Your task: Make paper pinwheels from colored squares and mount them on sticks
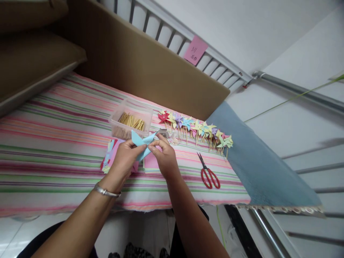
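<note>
A light-blue paper pinwheel [139, 142], its blades folded, is held up between my two hands above the striped cloth. My left hand [124, 157] pinches it from the left near its centre. From the right, the thumb and fingers of my right hand [163, 154] press together at the middle of the paper; whether a small pin sits between them I cannot make out. Beneath my left hand lies a stack of coloured paper [110, 152]. Pink paper [151, 162] rests under the right. Just behind them stands a clear plastic box [115, 123] of short wooden sticks [131, 121].
Finished pinwheels [197, 127] on sticks lie in a row at the back right. Red-handled scissors [208, 172] lie to my right. A small grey box [163, 133] sits behind my right hand. A cardboard panel [150, 68] borders the striped cloth [53, 143].
</note>
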Tool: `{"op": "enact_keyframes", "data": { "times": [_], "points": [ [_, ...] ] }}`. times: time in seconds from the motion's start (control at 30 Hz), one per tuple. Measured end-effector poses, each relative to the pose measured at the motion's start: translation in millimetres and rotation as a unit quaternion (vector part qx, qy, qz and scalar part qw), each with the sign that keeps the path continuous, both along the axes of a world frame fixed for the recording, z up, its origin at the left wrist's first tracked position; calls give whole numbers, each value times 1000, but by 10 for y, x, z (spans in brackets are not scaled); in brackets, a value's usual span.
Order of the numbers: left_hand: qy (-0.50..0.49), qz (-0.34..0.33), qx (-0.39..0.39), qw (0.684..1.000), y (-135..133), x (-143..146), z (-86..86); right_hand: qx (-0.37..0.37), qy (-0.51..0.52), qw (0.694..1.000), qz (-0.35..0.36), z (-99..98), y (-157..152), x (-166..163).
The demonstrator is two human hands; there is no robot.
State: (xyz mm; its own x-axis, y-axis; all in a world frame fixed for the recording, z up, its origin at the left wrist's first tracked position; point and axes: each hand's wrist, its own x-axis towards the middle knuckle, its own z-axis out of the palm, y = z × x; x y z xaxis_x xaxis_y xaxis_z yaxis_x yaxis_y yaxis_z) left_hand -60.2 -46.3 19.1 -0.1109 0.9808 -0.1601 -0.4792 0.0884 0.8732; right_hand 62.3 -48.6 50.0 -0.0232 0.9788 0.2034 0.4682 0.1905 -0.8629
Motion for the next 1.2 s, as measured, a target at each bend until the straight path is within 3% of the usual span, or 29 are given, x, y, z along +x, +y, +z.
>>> {"op": "enact_keyframes", "data": {
  "times": [0.37, 0.7, 1.2],
  "points": [
    [6, -19, 19, 1000, -18, 5, 8, -17, 20, 1000, 4, 37, -14, 32],
    [0, -46, 18, 999, -33, -3, 24, -28, 94, 995, 34, -49, 34, 54],
    [3, -53, -12, 999, -49, 34, 24, -74, 168, 983, 5, -34, 14, 45]
  ]
}}
